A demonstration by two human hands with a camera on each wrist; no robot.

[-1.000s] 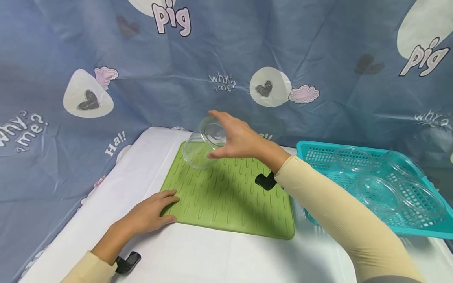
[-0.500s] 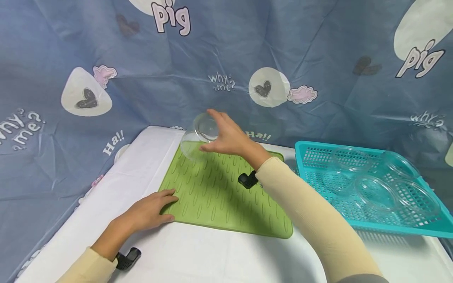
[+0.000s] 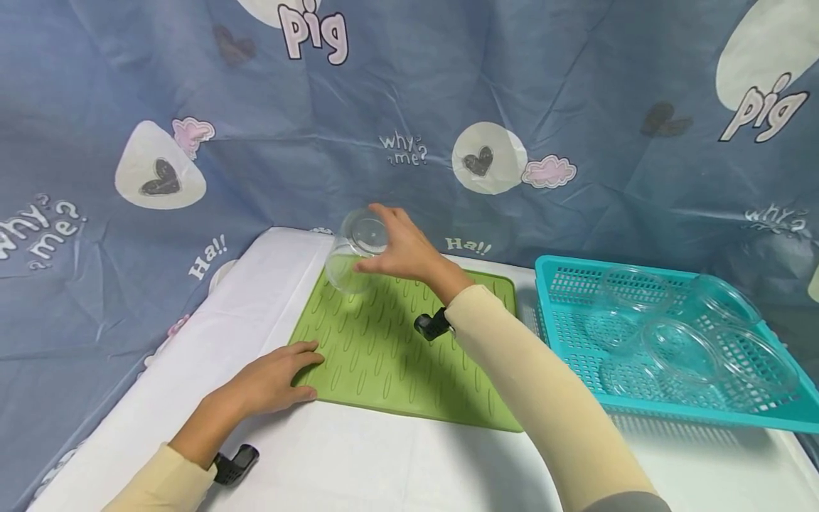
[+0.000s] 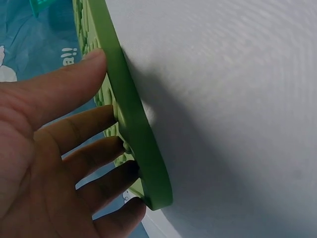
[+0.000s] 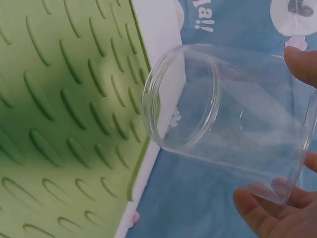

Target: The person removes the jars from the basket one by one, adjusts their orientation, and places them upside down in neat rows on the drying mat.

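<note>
A clear plastic jar (image 3: 350, 262) is held tilted over the back left corner of the green mat (image 3: 409, 363). My right hand (image 3: 406, 249) grips it near its base, thumb on one side and fingers on the other. In the right wrist view, the jar's (image 5: 237, 114) open, ridged mouth points toward the mat, and it looks to be just above the surface; contact is hard to tell. My left hand (image 3: 271, 377) rests at the mat's front left corner with fingers spread. The left wrist view has its fingertips touching the mat's edge (image 4: 136, 119).
A turquoise basket (image 3: 704, 416) with perforated walls stands to the right, holding several clear jars (image 3: 684, 352). White cloth (image 3: 384, 469) covers the table. Behind it hangs a blue printed sheet (image 3: 409, 92). Black wrist cameras (image 3: 431, 325) sit under both forearms.
My right hand has shifted left and slightly down with the jar, over the mat's back left corner. The left hand has stayed at the mat's front corner.
</note>
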